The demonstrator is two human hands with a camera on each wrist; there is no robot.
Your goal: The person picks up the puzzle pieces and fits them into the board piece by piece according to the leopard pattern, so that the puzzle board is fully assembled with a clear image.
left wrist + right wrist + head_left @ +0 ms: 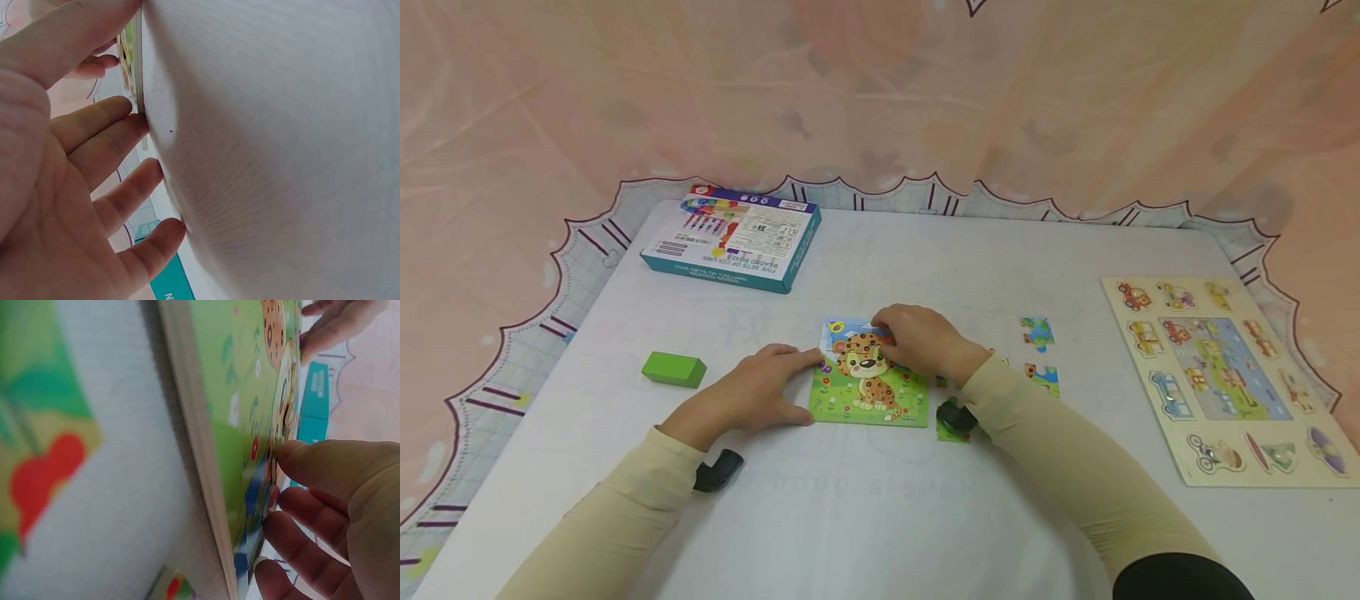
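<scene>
A square leopard jigsaw puzzle (850, 400) lies on the table in front of the person. At its left edge the left hand (752, 390) rests with thumb and index finger spread against the side; in the left wrist view the fingers (128, 194) are extended, tips on the tabletop and puzzle edge. Over the puzzle's upper right part is the right hand (923, 340), its thumb and fingers bent around a puzzle piece (274, 495) at the surface. That piece is mostly hidden by the fingers.
Loose puzzle pieces (1038, 332) lie right of the puzzle, some partly under the right forearm. A green block (673, 369) sits at left. A bead-set box (737, 242) lies at the back left, and a vehicle puzzle board (1165, 400) at the right.
</scene>
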